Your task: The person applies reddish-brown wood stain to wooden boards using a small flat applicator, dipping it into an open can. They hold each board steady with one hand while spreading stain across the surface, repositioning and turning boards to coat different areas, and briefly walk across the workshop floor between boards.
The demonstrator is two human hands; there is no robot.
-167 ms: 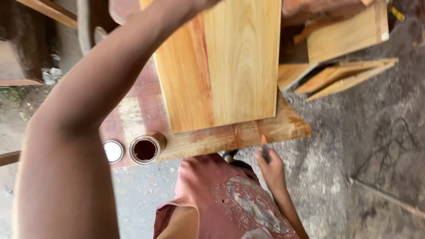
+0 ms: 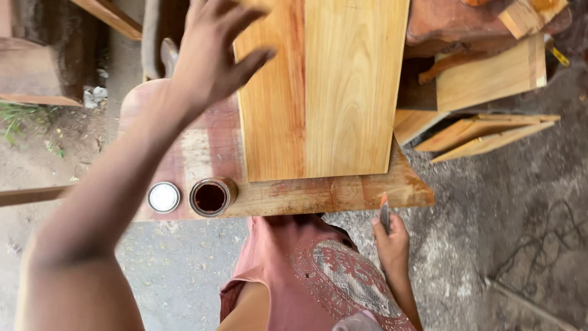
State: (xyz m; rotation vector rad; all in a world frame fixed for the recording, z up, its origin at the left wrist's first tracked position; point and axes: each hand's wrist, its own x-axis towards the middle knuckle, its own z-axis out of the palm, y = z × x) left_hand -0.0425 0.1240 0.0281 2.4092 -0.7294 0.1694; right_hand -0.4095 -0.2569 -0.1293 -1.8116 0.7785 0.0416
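Observation:
A pale wooden board point(image 2: 331, 92) with a reddish streak lies on a worn wooden table point(image 2: 343, 193). My left hand point(image 2: 211, 52) hovers over the board's left edge with its fingers spread, holding nothing. My right hand point(image 2: 391, 242) hangs low beside the table's near edge, gripping a small brush point(image 2: 384, 211) whose tip points up. An open jar of dark brown stain point(image 2: 211, 197) stands at the table's near left corner, its silver lid point(image 2: 164, 197) lying just left of it.
Stacked boards and planks point(image 2: 490, 132) lie on the ground to the right of the table, with more timber point(image 2: 490, 73) behind. A wooden beam point(image 2: 27, 195) juts in from the left. Concrete floor point(image 2: 520, 245) surrounds the table.
My left arm has drawn back, so the hand shows over the board's left edge. My right hand with the brush stays low by the table edge.

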